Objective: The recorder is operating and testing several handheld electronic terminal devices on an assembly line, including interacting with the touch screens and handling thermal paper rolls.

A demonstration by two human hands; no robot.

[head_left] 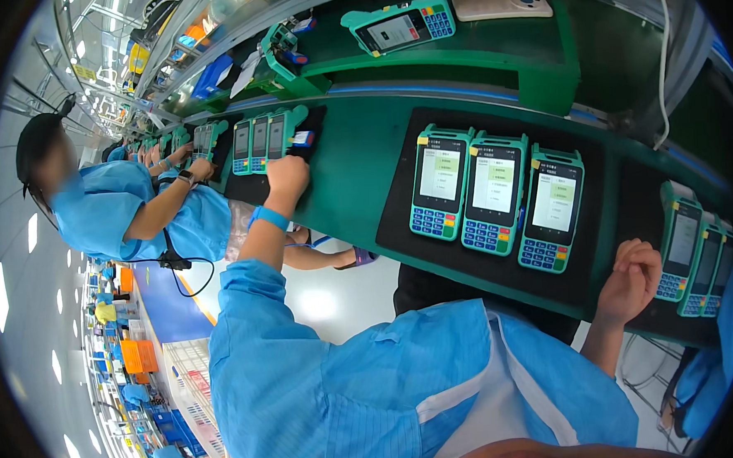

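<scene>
Three green card payment terminals with lit screens, a left one (438, 182), a middle one (492, 193) and a right one (551, 211), lie in a row before me on a black mat (398, 196). My left hand (287, 177), with a blue band at the wrist, reaches far left and is closed beside the lower end of a terminal (275, 137) in another group. Whatever its fingers hold, if anything, is hidden. My right hand (634, 275) hovers near the bench's front edge, fingers curled, with nothing visible in them. It is between my row and further terminals (682, 241) on the right.
A co-worker in a blue smock (145, 199) works at the bench on the left. On the raised green shelf (457, 56) lie another terminal (397, 30) and a phone (502, 5). A white cable (665, 64) hangs at the right. A white crate (194, 387) stands lower left.
</scene>
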